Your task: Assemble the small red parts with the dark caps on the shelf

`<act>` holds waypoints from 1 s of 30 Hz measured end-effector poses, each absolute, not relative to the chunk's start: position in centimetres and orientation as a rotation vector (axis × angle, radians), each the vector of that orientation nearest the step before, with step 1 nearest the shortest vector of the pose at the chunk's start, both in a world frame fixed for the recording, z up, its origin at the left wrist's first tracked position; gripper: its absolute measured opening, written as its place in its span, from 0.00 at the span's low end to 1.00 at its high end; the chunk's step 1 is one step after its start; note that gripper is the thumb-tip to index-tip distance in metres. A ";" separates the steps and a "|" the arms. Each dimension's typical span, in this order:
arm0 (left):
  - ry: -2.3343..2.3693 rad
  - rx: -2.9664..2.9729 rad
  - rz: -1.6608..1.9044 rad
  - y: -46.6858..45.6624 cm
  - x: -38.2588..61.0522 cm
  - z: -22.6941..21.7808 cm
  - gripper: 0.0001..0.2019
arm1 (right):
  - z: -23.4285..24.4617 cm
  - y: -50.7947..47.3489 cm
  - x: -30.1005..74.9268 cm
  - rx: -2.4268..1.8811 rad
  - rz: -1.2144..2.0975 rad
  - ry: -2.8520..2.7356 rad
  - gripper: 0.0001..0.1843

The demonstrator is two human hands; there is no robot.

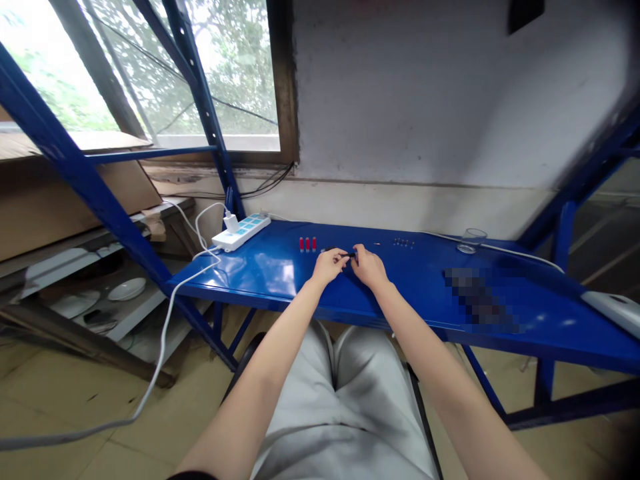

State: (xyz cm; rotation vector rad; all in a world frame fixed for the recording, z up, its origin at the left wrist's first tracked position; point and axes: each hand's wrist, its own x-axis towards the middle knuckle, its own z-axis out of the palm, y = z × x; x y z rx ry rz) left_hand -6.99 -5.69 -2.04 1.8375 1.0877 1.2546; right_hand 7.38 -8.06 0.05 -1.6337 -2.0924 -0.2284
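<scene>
No text, brand, number or sign can be read. Any marking on the white power strip (245, 232), the red cylinders (307, 245) or the slim black item (351, 255) is too small; one worktop (265, 267) patch (473, 293) is pixelated.

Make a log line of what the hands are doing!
Left hand: pinching small dark object | Right hand: fingertips at same object | Nearby: three red cylinders | Rest: white power strip, clear glass

On the table (425, 277), a power strip (245, 233) lies left of three tubes (307, 245) (side by side), with a glass (471, 241) well to their right.
</scene>
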 end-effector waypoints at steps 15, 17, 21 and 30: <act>1.371 1.400 1.695 -5.7 -8.0 -0.5 0.09 | -1.3 -4.1 6.7 -1.412 0.522 -1.576 0.09; 1.380 1.368 1.707 -5.7 -8.1 -0.5 0.09 | -1.1 -3.6 6.2 -1.440 0.457 -1.602 0.07; 1.363 1.341 1.718 -5.7 -8.1 -0.5 0.09 | -0.7 -2.7 5.1 -1.582 0.335 -1.662 0.06; 1.330 1.329 1.684 -5.7 -7.9 -0.7 0.07 | -0.8 -1.8 4.0 -1.858 0.373 -1.787 0.07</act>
